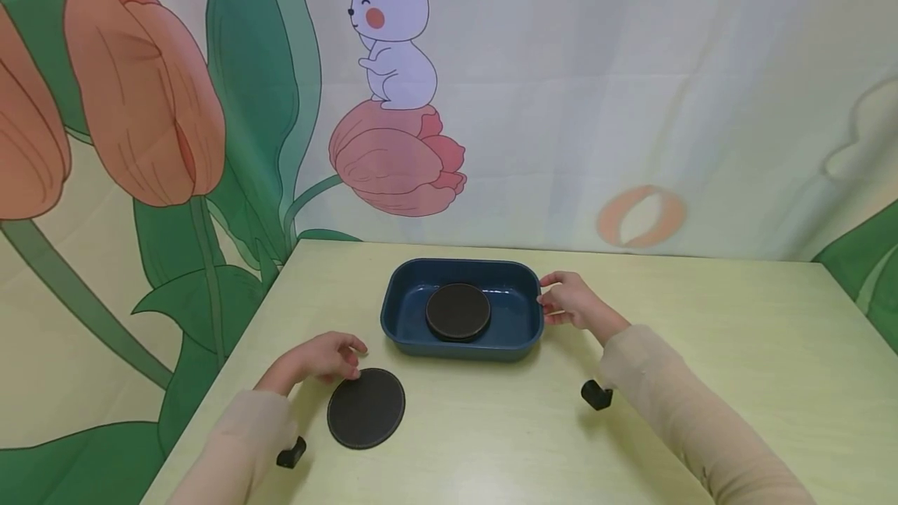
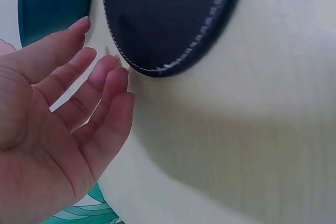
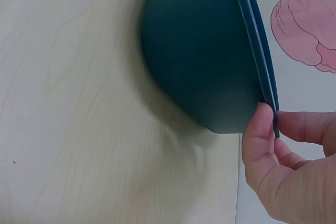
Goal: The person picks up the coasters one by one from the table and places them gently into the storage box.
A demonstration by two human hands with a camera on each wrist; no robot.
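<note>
A dark blue rectangular tray [image 1: 515, 351] with rounded corners stands near the back of the table. Inside it lies a thick round black coaster or small stack of coasters [image 1: 458, 310]. My right hand [image 1: 567, 301] pinches the tray's right rim between thumb and fingers; the right wrist view shows the blue wall [image 3: 205, 56] beside the fingers. Left of the tray's front, a flat black coaster [image 1: 366, 409] with pale edge stitching lies on the table. My left hand [image 1: 326, 357] is beside its upper left edge, fingers loosely bent, fingertips right at the rim in the left wrist view.
The pale wooden table [image 1: 701, 349] reaches back to a printed cloth [image 1: 547, 100] with tulips and a rabbit. A small black device [image 1: 596, 394] juts from the right sleeve, and another black device [image 1: 291, 453] from the left.
</note>
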